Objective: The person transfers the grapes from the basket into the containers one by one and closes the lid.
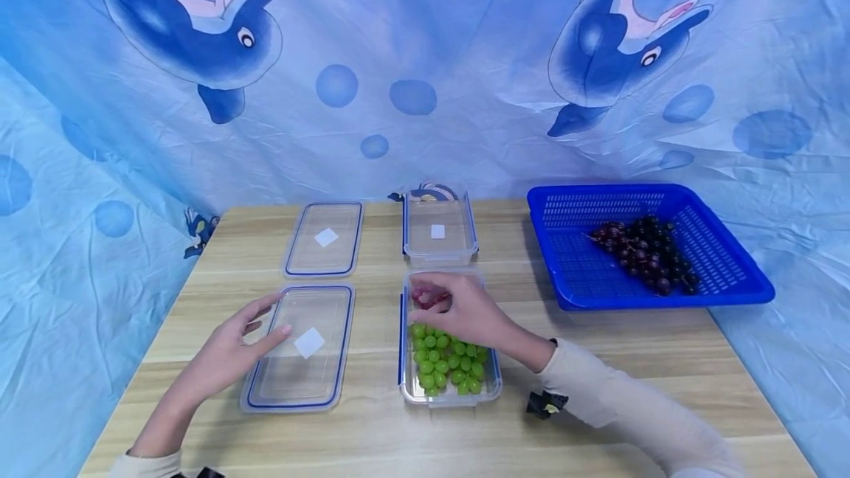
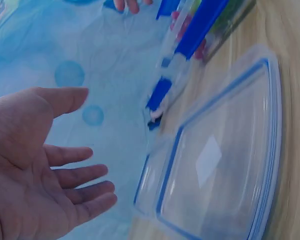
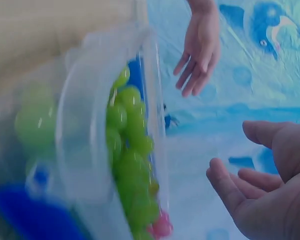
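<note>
Green grapes [image 1: 443, 361] fill the near part of a clear container [image 1: 451, 400] with blue side clips, and red grapes [image 1: 428, 296] lie at its far end. Over that container hovers my right hand [image 1: 468, 312], fingers spread and bent a little; the right wrist view shows nothing between thumb and fingers. My left hand [image 1: 229, 352] is held above the left edge of a clear lid [image 1: 299, 382] with a blue seal and a white label. In the left wrist view its fingers are loosely extended and hold nothing.
A second clear lid [image 1: 325, 257] lies farther back on the left. Behind the filled container stands another clear container [image 1: 438, 242] with a white label. At the back right, a blue basket [image 1: 564, 293] holds dark grapes [image 1: 644, 253]. A blue dolphin-print sheet [image 1: 412, 35] hangs behind the table.
</note>
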Action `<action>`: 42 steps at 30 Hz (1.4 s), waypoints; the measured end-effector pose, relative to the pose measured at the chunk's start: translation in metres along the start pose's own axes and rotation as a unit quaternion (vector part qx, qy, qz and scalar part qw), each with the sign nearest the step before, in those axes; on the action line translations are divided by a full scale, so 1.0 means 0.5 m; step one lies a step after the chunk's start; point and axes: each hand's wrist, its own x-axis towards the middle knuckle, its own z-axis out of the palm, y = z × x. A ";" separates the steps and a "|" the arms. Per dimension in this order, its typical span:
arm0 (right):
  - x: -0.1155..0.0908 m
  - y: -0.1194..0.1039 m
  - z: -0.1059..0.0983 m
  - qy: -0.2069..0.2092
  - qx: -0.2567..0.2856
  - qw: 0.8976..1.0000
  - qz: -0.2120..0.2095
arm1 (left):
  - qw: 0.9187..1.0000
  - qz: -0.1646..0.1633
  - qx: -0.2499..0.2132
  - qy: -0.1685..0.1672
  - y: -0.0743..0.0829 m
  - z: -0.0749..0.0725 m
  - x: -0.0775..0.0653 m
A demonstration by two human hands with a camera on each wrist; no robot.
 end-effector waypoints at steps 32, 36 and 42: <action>0.082 -0.044 0.251 -0.040 0.392 0.876 0.279 | 0.992 -0.109 -0.016 -0.069 -0.120 -0.009 0.022; 0.089 -0.038 0.269 -0.022 0.396 0.873 0.283 | 0.992 -0.104 -0.024 -0.071 -0.131 -0.007 0.022; 0.100 -0.036 0.284 -0.019 0.400 0.867 0.296 | 0.992 -0.099 -0.035 -0.071 -0.138 -0.006 0.019</action>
